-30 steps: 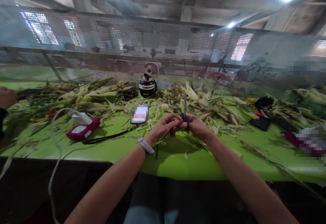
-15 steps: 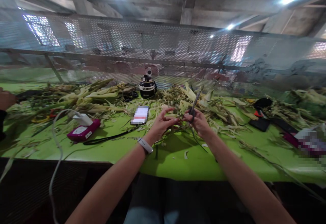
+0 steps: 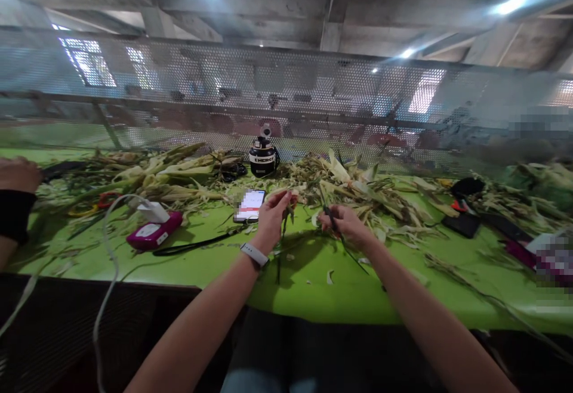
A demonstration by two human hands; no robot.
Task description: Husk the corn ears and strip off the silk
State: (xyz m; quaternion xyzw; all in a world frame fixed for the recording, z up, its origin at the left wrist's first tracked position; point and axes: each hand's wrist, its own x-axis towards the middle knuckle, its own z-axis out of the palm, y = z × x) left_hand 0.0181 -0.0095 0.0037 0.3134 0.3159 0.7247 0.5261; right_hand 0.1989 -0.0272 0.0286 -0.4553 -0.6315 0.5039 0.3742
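My left hand (image 3: 274, 217), with a pale band on its wrist, is closed in a pinch above the green tabletop. A thin green plant strip (image 3: 289, 221) hangs from its fingertips. To its right, my right hand (image 3: 347, 225) is wrapped round a slim dark tool (image 3: 330, 217) whose narrow end points up and to the left. Its exact kind is unclear. A small pale piece (image 3: 314, 220) shows by the right fingertips; I cannot tell whether they touch it. The two hands are apart. Behind them lies a heap of husks and stalks (image 3: 353, 187).
A phone (image 3: 250, 205) lies left of my left hand, with a black strap (image 3: 192, 244) near it. Further left are a magenta power strip (image 3: 154, 232) with a white cable and another person's hand (image 3: 20, 173). A black jar (image 3: 263, 160) stands behind, before a perforated screen (image 3: 295, 92).
My hands have moved apart, the left one slightly left and the right one slightly lower. The tool has tipped from leaning right to leaning left. The plant strip now hangs clearly from my left fingers.
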